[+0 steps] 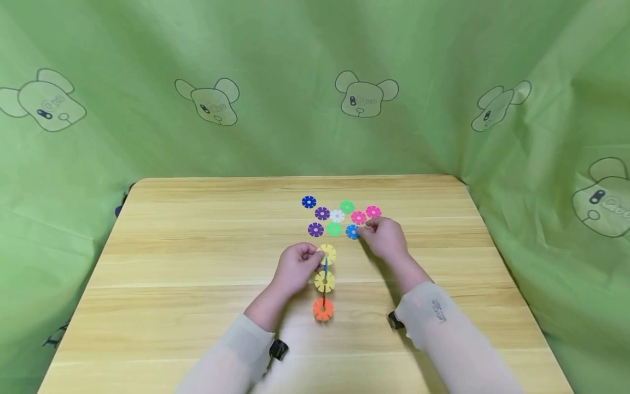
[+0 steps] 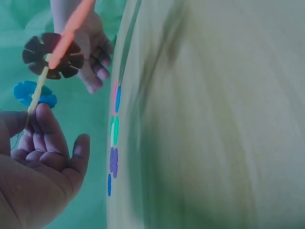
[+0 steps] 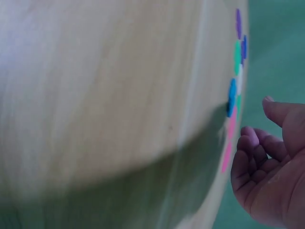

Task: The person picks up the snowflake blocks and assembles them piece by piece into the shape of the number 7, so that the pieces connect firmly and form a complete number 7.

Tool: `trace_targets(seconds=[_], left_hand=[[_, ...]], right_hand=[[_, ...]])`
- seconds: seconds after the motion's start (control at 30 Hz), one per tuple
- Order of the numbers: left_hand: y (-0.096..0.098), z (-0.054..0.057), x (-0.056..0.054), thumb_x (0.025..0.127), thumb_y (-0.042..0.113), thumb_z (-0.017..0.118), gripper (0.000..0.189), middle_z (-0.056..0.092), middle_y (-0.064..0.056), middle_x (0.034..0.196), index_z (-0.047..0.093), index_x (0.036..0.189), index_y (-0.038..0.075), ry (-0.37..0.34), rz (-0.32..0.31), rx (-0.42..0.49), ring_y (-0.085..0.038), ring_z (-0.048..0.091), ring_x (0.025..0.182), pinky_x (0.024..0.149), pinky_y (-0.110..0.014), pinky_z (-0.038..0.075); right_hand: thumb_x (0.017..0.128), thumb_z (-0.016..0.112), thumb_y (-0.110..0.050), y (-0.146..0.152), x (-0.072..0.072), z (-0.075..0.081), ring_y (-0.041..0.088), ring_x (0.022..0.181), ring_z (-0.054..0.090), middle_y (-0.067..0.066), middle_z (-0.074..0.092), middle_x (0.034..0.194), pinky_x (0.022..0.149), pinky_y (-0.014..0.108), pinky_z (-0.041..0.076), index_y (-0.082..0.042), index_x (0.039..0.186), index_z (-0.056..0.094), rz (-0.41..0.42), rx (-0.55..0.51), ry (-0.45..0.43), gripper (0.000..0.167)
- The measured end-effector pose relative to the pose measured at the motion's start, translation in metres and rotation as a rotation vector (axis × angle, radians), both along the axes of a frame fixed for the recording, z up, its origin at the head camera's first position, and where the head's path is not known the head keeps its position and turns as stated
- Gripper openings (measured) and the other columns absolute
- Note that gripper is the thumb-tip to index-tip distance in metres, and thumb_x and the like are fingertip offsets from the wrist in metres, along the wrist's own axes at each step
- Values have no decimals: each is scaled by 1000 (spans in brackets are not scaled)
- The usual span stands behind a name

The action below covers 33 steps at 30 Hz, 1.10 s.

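Note:
My left hand (image 1: 297, 269) pinches the top yellow notched disc (image 1: 330, 254) of a linked chain between thumb and fingers. Below it in the chain come a blue notched disc (image 2: 26, 91), a second yellow disc (image 1: 331, 282), a dark brown disc (image 2: 71, 67) and an orange disc (image 1: 320, 313) at the near end. In the left wrist view the chain is held up off the table. My right hand (image 1: 389, 239) hovers by a light blue disc (image 3: 231, 98) lying on the table; in the right wrist view its thumb and loosely bent fingers are apart, with nothing between them.
Behind the hands, more flat discs lie in a loose group on the wooden table (image 1: 197, 273): dark blue (image 1: 305, 201), purple (image 1: 311, 230), green (image 1: 343, 206), white (image 1: 334, 220) and pink (image 1: 377, 209). Green cloth (image 1: 295, 137) with bear outlines hangs around the table.

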<state>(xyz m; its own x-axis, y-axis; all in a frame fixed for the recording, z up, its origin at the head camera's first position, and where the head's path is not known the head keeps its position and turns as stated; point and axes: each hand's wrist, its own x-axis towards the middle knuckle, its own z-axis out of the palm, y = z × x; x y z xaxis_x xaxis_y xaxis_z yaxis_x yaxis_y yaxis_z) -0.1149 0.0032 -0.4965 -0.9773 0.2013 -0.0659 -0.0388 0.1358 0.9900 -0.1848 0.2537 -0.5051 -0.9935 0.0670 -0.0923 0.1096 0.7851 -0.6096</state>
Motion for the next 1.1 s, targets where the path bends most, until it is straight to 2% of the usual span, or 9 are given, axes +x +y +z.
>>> trace_targets(seconds=[0.2,0.63,0.87,1.1], left_hand=[[1,-2,0,100,5,70,10,71,-4,76,71,96,-5,-15,5,16,-11,67,67,65,-27,61],[2,-6,-1,98,5,72,10,73,-9,77,71,98,-5,-11,9,31,-13,68,67,64,-28,61],[1,-8,-1,98,5,73,10,73,-9,77,72,98,-4,-12,15,30,-13,68,66,63,-29,61],[0,-6,-2,98,6,73,10,74,-11,78,72,99,-5,-17,20,29,-13,68,66,64,-33,62]], right_hand=[[101,74,-37,-8,-3,-6,36,103,68,20,73,112,96,54,55,6,128,70,27,92,-69,51],[99,74,-41,-14,-7,-10,45,124,63,25,68,133,106,58,50,5,135,66,35,167,-93,58],[99,76,-37,-16,-8,-13,45,124,64,24,68,134,104,59,51,4,135,66,25,169,-98,56],[95,80,-32,-15,-8,-18,39,110,66,21,70,120,96,54,54,3,129,68,-18,108,-76,50]])
